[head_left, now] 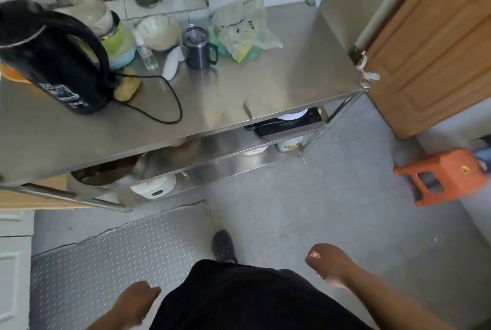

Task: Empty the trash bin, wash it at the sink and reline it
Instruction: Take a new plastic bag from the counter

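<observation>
No trash bin and no sink show in the head view. My left hand [136, 301] hangs low at the bottom left over the metal floor plate, its fingers loosely curled and holding nothing. My right hand [328, 263] is lower right above the grey floor, fingers loosely curled, also holding nothing. Both hands are well short of the steel table [225, 101]. Thin plastic bags [244, 29], green and clear, lie crumpled at the back of the tabletop. My foot in a dark shoe [223, 246] stands on the floor between the hands.
On the table stand a black kettle [53, 58] with its cord, a dark mug [199, 46], a bowl and a bottle. Pots and appliances fill the lower shelves. An orange stool [442, 177] lies tipped at the right, beside a wooden door [430, 45].
</observation>
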Available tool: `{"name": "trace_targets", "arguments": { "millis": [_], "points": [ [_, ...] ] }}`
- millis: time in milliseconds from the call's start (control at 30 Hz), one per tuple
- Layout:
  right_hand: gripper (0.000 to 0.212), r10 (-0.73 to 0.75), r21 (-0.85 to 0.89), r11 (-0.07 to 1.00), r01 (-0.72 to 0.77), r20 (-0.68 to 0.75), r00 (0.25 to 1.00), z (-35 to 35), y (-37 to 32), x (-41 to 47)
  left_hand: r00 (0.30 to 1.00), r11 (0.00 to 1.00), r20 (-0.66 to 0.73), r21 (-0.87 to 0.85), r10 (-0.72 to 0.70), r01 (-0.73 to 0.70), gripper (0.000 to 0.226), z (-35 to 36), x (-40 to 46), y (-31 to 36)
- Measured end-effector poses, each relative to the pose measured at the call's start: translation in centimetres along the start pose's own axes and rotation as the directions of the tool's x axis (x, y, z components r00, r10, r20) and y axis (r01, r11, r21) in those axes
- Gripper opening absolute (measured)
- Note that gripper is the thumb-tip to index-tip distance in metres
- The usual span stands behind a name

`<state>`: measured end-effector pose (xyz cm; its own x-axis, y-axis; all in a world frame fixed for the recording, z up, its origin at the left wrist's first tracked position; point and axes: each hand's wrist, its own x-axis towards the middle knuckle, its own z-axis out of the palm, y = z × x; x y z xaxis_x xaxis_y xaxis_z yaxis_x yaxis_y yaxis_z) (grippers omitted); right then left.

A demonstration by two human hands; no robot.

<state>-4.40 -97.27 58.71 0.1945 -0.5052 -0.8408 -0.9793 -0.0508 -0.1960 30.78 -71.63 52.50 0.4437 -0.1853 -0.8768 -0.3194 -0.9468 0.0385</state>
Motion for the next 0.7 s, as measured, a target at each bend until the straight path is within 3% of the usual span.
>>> {"name": "trace_targets", "arguments": {
  "millis": [167,400,533,700],
  "points": [
    [0.027,0.037,0.102,0.994,-0.035,-0.012,0.999,-3.3,-0.4,1.7,0.998,0.964,-0.046,-0.26,0.047,-0.057,0.024,-7.3,2.1,7.6],
    [0.023,0.116,0.065,0.991,-0.119,0.048,0.992,-6.8,3.4,5.7,0.986,0.943,-0.036,-0.288,0.165,-0.169,0.024,-11.7,3.5,22.1],
    [0.034,0.138,0.038,0.989,-0.141,0.065,0.988,-12.0,6.0,9.6,0.99,0.942,-0.034,-0.305,0.135,-0.139,0.025,-11.0,3.2,28.5],
    [0.018,0.1,-0.113,0.99,-0.086,0.131,0.986,-21.1,8.0,14.1,0.996,0.939,0.021,-0.337,0.084,-0.072,0.025,-9.2,1.0,34.3]
  ]
}}
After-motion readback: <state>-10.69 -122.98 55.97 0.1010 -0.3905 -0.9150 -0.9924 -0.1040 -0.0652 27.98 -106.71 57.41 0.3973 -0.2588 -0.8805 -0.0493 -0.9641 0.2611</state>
